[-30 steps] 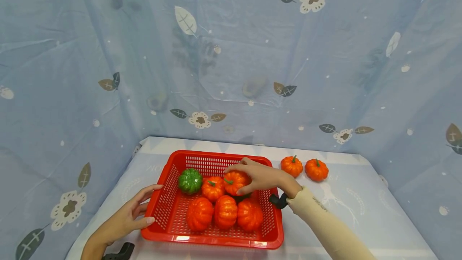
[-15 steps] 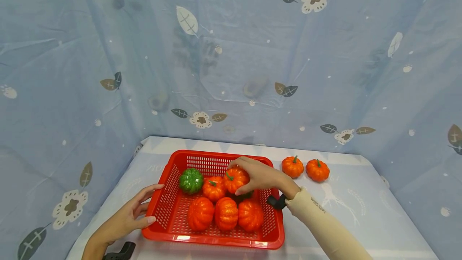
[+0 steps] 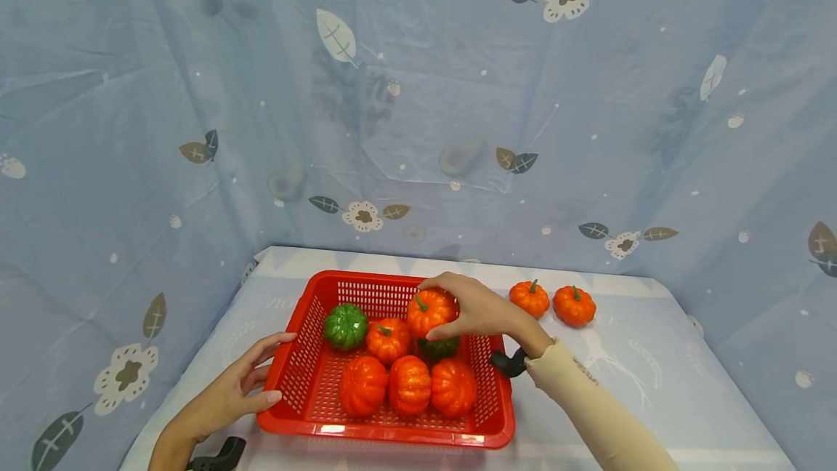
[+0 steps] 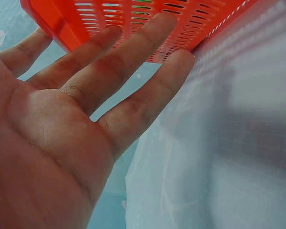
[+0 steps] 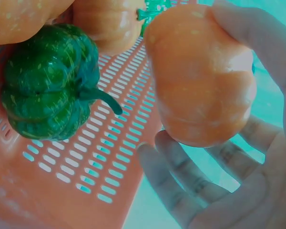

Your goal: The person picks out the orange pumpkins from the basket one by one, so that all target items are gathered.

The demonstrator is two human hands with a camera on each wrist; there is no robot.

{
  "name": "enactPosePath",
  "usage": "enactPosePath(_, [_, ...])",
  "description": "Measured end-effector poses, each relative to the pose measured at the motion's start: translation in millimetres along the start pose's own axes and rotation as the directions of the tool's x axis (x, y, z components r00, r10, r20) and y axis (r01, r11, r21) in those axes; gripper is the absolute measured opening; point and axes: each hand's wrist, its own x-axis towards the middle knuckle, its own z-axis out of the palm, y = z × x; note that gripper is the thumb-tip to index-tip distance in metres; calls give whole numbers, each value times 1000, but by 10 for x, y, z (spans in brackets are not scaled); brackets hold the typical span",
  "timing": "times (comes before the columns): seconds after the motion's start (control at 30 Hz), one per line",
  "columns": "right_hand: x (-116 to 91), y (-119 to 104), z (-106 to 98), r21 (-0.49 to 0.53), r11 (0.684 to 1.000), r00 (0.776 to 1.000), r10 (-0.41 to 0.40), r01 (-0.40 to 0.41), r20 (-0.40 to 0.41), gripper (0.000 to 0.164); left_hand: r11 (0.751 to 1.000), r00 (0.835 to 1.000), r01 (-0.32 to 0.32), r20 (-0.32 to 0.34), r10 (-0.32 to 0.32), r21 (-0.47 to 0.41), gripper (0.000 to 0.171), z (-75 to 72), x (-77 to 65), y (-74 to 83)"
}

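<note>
In my right hand [image 3: 480, 307] is a small orange pumpkin [image 3: 431, 311] with a green stem, gripped between thumb and fingers over the back right part of a red basket [image 3: 386, 439]. The right wrist view shows this pumpkin held up beside a dark green pumpkin [image 5: 50, 83] in the basket. My left hand [image 3: 225, 395] is at the basket's left side, fingers extended, fingertips right at its rim and slotted wall [image 4: 148, 24]. Also in the basket are a green pumpkin [image 3: 346, 326], a small orange one [image 3: 389, 341] and a front row of larger orange-red pumpkins [image 3: 410, 386].
Two small orange pumpkins, a left one [image 3: 529, 299] and a right one [image 3: 574, 306], sit on the table [image 3: 628, 376] to the right of the basket. Patterned blue cloth [image 3: 418, 115] hangs behind and at both sides.
My right hand has raised the orange pumpkin and drawn it slightly right, so more of the dark green pumpkin below shows. The left hand and the basket have stayed in place.
</note>
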Motion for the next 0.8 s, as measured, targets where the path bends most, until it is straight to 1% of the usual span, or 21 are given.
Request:
enactPosePath(0.17, [-61, -9, -59, 53, 999, 999, 4, -1, -44, 79, 1000, 1000, 16, -7, -16, 1, 81, -5, -3, -10])
enactPosePath(0.37, [-150, 30, -111, 40, 999, 994, 2, 2, -112, 78, 1000, 1000, -15, 11, 15, -9, 79, -18, 11, -28])
enactPosePath(0.5, [-229, 73, -150, 57, 998, 989, 37, -29, -142, 78, 1000, 1000, -22, 14, 22, -9, 79, -20, 14, -35])
enactPosePath(0.67, [-343, 141, -212, 102, 993, 983, 76, -59, -169, 75, 1000, 1000, -13, 9, 13, -11, 78, -17, 17, -34])
enactPosePath(0.8, [-443, 178, -268, 131, 988, 973, 105, -79, -203, 76, 1000, 1000, -2, 1, 2, -3, 79, -11, 10, -26])
